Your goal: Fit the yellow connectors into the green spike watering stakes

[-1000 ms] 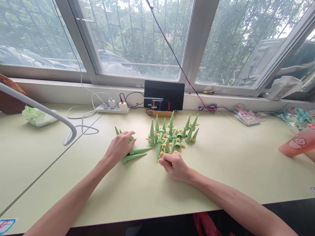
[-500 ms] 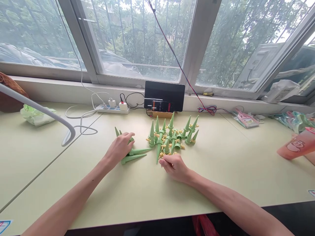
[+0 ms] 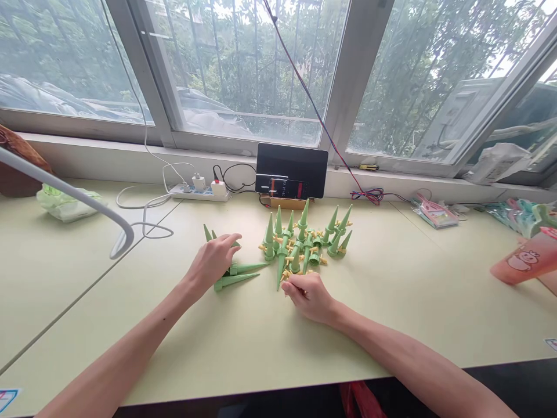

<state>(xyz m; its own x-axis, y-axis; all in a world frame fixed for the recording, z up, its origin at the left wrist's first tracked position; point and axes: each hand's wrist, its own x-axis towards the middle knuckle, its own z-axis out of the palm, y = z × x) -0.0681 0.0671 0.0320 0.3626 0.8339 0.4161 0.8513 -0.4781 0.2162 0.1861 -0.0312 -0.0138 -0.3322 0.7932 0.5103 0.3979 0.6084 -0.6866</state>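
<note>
My left hand curls over a small group of green plastic watering spikes on the left, with a bit of green showing between thumb and fingers. Two spikes lie beside it, tips pointing right; other tips stand behind it. My right hand rests closed on the table at the near edge of the larger cluster. Its fingers are pinched together, and what they hold is hidden. In that cluster, several green spikes with yellow valves stand upright, like the tall one, or lie tilted.
A black tablet leans at the window with a phone before it. A power strip with cables lies to its left. A grey curved bar crosses the left side. A cup with a red drink is at right.
My left hand has lifted very slightly up and right over the left group of spikes. My right hand stays almost still.
</note>
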